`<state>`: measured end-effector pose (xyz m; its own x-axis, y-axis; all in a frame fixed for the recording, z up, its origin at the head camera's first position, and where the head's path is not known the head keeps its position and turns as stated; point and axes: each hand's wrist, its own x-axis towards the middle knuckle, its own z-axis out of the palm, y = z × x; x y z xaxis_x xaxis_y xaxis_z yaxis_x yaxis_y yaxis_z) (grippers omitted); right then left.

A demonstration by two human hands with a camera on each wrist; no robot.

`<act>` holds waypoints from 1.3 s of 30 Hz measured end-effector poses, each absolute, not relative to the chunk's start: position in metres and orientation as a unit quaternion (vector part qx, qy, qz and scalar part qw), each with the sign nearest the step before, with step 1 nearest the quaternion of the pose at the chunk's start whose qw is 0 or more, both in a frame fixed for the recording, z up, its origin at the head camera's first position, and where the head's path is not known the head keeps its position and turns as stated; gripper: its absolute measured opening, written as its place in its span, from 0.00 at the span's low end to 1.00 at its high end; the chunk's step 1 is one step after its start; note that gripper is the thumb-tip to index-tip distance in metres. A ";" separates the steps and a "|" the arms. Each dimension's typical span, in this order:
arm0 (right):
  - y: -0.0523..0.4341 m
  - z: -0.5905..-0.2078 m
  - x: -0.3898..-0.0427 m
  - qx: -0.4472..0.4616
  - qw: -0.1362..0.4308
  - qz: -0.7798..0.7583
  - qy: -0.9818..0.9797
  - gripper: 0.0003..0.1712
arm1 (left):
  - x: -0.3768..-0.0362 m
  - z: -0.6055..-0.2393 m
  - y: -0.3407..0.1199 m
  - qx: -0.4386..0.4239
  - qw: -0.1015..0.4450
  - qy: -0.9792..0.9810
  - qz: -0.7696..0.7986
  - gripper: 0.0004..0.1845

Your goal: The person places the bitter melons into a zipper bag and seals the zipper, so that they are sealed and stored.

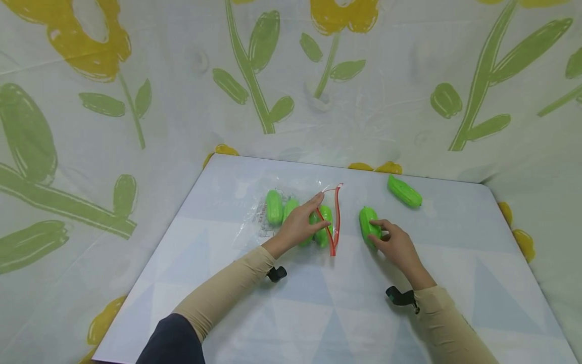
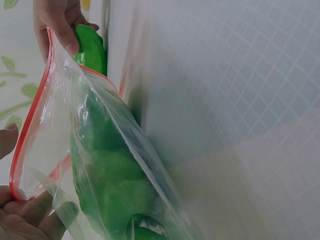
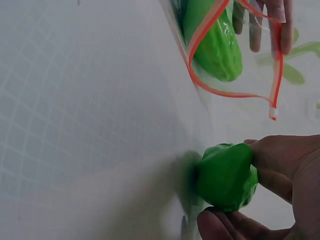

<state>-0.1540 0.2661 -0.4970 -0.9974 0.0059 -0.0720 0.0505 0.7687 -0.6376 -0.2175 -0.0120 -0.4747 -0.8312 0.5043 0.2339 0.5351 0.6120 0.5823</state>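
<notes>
A clear zip bag with a red rim lies on the table and holds several green toy cucumbers. My left hand lies over the bag and holds its upper lip, keeping the mouth open. In the left wrist view the bag gapes wide, with my left hand's fingers gripping the film. My right hand grips a loose green cucumber just right of the mouth. In the right wrist view the thumb and fingers clasp that cucumber below the red rim.
Another green cucumber lies alone at the far right of the table. Flower-printed sheeting walls the table in on the left, back and right. The table's near edge is at the bottom of the head view.
</notes>
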 end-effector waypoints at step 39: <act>0.263 -0.503 -0.151 -0.023 0.002 -0.375 0.927 0.27 | -0.218 -0.477 -0.012 -0.287 0.026 -0.898 -0.331 0.43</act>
<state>-0.1509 0.2627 -0.5028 -0.9989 -0.0447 0.0141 -0.0420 0.7181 -0.6947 -0.2179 -0.0122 -0.4771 -0.8333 0.4993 0.2372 0.5339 0.6157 0.5795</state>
